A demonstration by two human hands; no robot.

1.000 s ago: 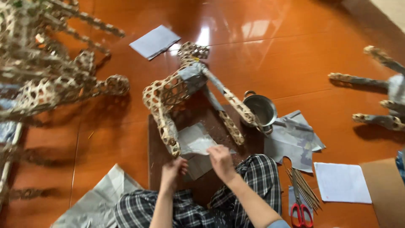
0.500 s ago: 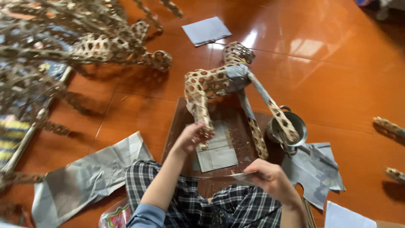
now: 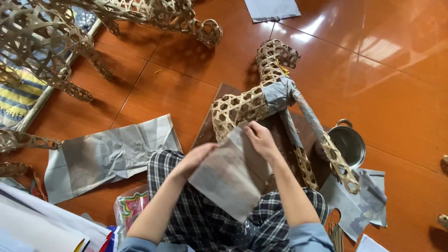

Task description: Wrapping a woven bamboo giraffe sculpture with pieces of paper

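A grey sheet of paper (image 3: 228,179) is held up over my lap by both hands. My left hand (image 3: 198,156) grips its left edge and my right hand (image 3: 261,140) pinches its top edge. Just beyond it stands a woven bamboo animal frame (image 3: 254,102) on a dark brown board (image 3: 212,123). Part of the frame's body and legs is covered with grey paper (image 3: 280,93). My legs in checked trousers (image 3: 186,219) lie under the sheet.
A crumpled grey paper sheet (image 3: 112,154) lies on the floor at my left. A small metal pot (image 3: 347,144) sits to the right, with more grey paper pieces (image 3: 364,205) near it. Larger woven bamboo frames (image 3: 56,42) fill the upper left.
Both hands have lifted the grey sheet off the board and now hold it up in front of me. The view has shifted and come closer to the frame.
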